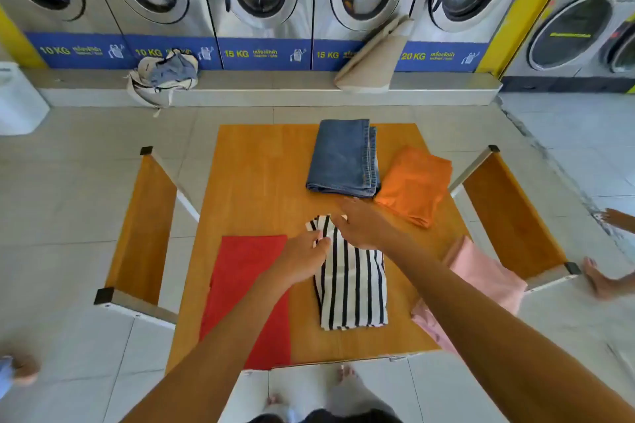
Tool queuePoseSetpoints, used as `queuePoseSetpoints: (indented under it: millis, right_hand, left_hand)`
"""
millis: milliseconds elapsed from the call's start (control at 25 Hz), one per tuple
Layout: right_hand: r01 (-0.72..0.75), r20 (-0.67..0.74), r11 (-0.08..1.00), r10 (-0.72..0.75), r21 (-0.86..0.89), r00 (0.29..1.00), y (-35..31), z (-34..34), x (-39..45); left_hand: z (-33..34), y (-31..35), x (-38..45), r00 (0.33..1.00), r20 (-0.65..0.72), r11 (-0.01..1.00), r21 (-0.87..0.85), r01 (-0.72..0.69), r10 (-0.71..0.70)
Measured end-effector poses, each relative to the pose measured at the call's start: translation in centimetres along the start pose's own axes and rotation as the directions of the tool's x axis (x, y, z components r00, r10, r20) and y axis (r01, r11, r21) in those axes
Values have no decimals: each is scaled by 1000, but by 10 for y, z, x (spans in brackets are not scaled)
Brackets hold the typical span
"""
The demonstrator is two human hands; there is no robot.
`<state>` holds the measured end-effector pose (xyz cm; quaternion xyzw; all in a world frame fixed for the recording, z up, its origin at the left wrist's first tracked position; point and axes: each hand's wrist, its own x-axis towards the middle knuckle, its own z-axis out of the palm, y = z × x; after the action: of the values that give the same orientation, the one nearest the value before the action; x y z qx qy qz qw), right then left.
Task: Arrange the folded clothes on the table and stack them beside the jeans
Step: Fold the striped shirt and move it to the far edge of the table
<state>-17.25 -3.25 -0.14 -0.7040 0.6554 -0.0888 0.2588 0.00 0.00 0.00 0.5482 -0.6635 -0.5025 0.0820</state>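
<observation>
Lying left of both hands, the red cloth (247,299) is flat on the counter (261,168). The left hand (302,257) pinches the striped shirt (350,288) at its far edge; the right hand (360,223) rests spread over that end. Its long axis runs toward the jeans (343,158), just beyond the right hand, with the orange cloth (415,182) further right.

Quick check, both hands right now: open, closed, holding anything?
Left hand: closed, pinching the striped shirt's far end.
Right hand: on the same end; grip cannot be told.
</observation>
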Motion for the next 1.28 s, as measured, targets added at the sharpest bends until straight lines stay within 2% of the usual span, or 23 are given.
queuePoseSetpoints:
  millis: [160,320,440,600,640,720,800,920,1040,1120,1160,1280]
  right_hand:
    - [-39,171,989,64,-144,983,16,9,4]
    - [38,270,972,28,-233,962,32,18,17]
    - [139,376,939,-12,-313,926,44,18,33]
    - [184,447,938,-36,-293,894,61,30,57]
    - [183,470,945,-37,-271,882,64,33,59]
    - [180,462,948,-40,-262,886,69,36,61]
    - [145,433,952,-15,-269,901,74,35,64]
    - [67,426,975,31,-212,904,84,36,57]
    - [-82,422,996,85,-24,903,97,36,40]
    - [-184,382,982,153,44,911,104,33,30]
    - [-220,344,973,182,74,921,108,33,24]
    - [-303,187,935,270,184,945,119,40,1]
  left_hand:
    - [36,-16,4,989,-35,988,-48,144,-146]
    - [76,-30,12,962,-132,971,1,240,-238]
    - [100,-39,16,945,-216,962,69,265,-244]
    - [117,-39,13,897,-393,968,61,243,-200]
    - [120,-39,9,876,-426,965,28,262,-225]
    - [129,-46,3,800,-499,936,-75,343,-334]
    - [140,-49,-8,724,-504,874,-156,460,-470]
    - [153,-56,-23,687,-461,823,-234,517,-562]
    - [146,-59,-24,705,-417,819,-295,492,-574]
    - [135,-61,-20,715,-438,837,-322,442,-545]
    - [129,-61,-18,698,-475,843,-347,412,-536]
    - [121,-50,-12,575,-589,822,-447,353,-568]
